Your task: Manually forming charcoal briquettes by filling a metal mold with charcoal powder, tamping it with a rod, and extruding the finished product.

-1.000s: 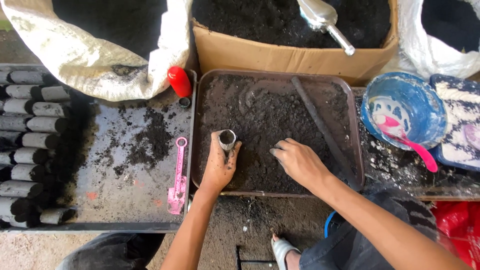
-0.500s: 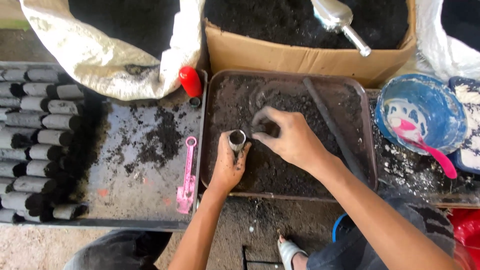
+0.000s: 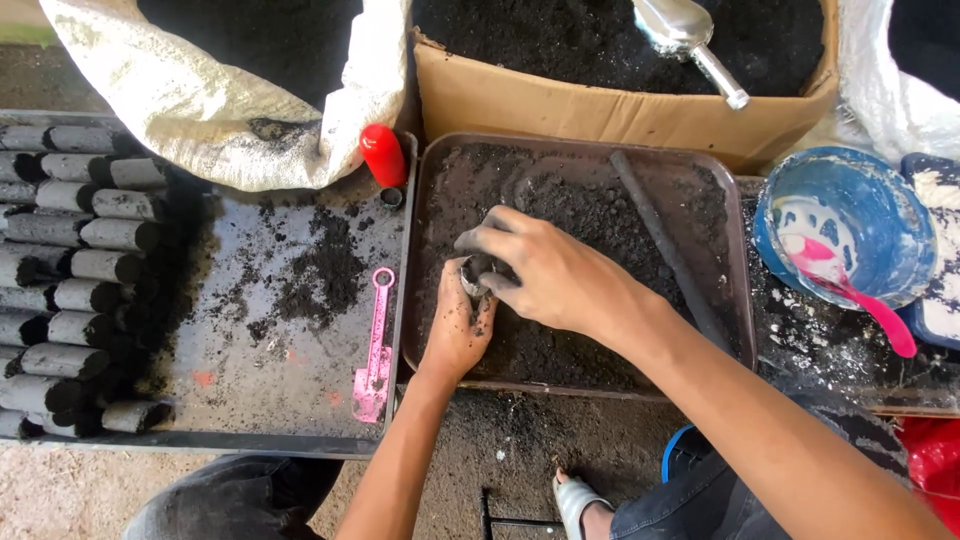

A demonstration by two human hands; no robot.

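The left hand (image 3: 458,325) grips a small tube (image 3: 474,274) in the tray (image 3: 740,250), and the right hand (image 3: 545,275) pinches soil into it. Many filled tubes (image 3: 80,240) lie at the bench's left edge; this one seems not yet full.

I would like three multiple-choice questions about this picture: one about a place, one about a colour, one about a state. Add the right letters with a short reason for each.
1. Where does the pink flat tool lie?
A. on the dark metal sheet, left of the brown tray
B. inside the cardboard box
C. in the blue bowl

2. What colour is the small cap-like object near the white sack?
A. green
B. red
C. yellow

3. How is the small metal tube held?
A. lying free on the soil
B. gripped by the left hand, with the right hand over its top
C. hanging from the scoop

Answers: 1 A, it rests on the sheet beside the tray. 2 B, it is plainly red. 3 B, both hands close around it.
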